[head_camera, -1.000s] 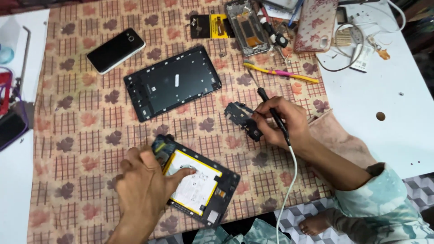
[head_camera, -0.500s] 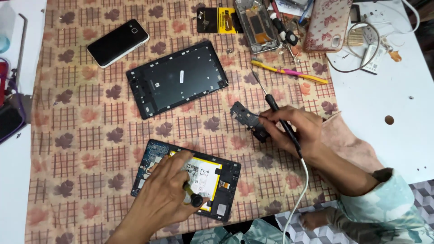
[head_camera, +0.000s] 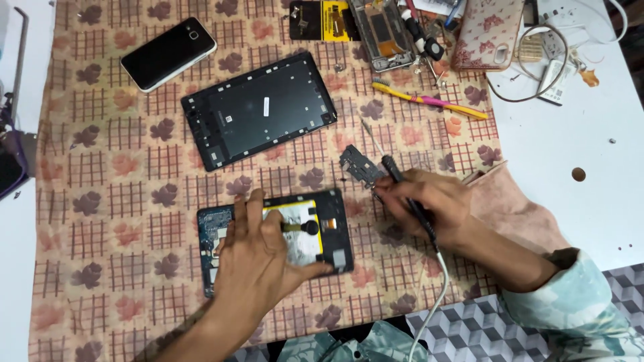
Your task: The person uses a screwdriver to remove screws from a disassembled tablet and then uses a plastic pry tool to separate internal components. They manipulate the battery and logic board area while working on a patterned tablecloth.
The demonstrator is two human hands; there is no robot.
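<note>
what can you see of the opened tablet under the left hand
The opened tablet lies flat on the patterned cloth, back cover off, insides up. A dark frame surrounds a pale battery with yellow edging; blue-green circuit board shows at its left end. A small black round piece with a short stem sits on the battery. The left hand rests across its left half, fingers spread, hiding much of it. The right hand works just beyond its upper right corner, not touching it.

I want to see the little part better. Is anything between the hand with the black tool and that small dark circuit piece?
Nothing visible. The right hand holds the black corded tool right at the small dark circuit piece on the patterned cloth.
</note>
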